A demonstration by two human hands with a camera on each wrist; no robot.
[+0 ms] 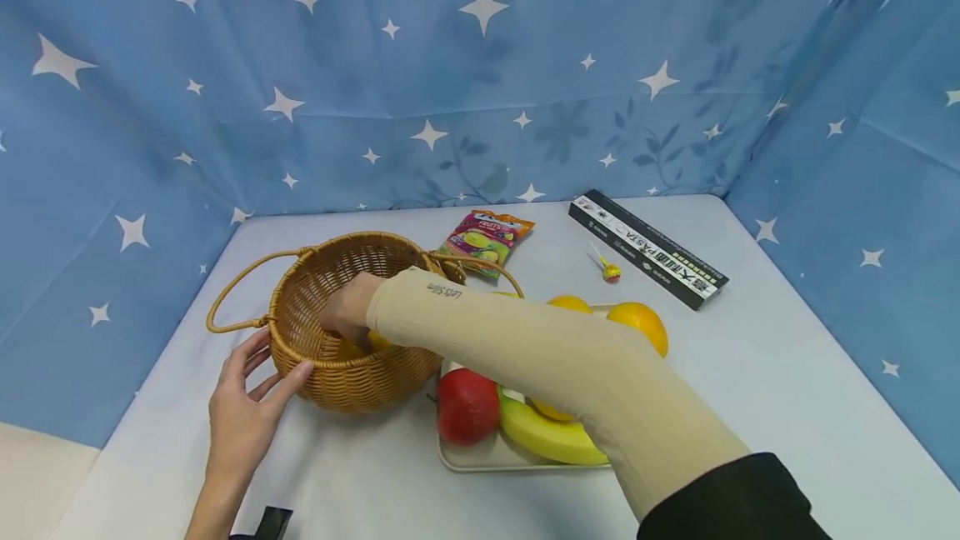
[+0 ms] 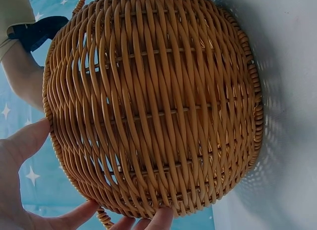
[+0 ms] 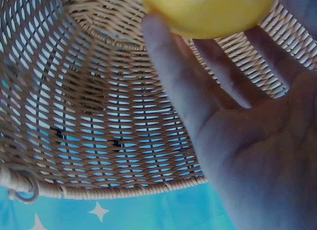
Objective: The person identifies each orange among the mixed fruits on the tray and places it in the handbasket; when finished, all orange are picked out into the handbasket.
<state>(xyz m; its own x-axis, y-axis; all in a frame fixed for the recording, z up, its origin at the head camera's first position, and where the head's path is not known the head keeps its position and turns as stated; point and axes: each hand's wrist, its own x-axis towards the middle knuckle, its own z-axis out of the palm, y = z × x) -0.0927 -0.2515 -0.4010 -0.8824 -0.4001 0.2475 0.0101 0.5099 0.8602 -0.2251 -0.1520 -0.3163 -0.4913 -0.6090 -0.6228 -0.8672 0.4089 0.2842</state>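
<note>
A round wicker basket (image 1: pixel 360 386) with two loop handles stands at the left of the table. My left hand (image 1: pixel 242 415) steadies it from the near left, thumb at the rim and fingers spread along the woven side, as the left wrist view also shows. Inside the basket is my right hand (image 1: pixel 348 307), reaching over the rim with the forearm crossing the table. In the right wrist view, its fingers hold a smooth, rounded yellow fruit (image 3: pixel 213 14) near the basket's bottom. The rim and wrist hide part of this hand in the head view.
Right of the basket, a shallow tray (image 1: pixel 525 467) bears a red apple (image 1: pixel 467 408), a banana (image 1: pixel 551 433) and oranges (image 1: pixel 641 325), partly under my sleeve. Behind lie a fruit candy bag (image 1: pixel 483 240), a lollipop (image 1: pixel 611 272) and a long pasta box (image 1: pixel 648 248). Starry curtains surround the table.
</note>
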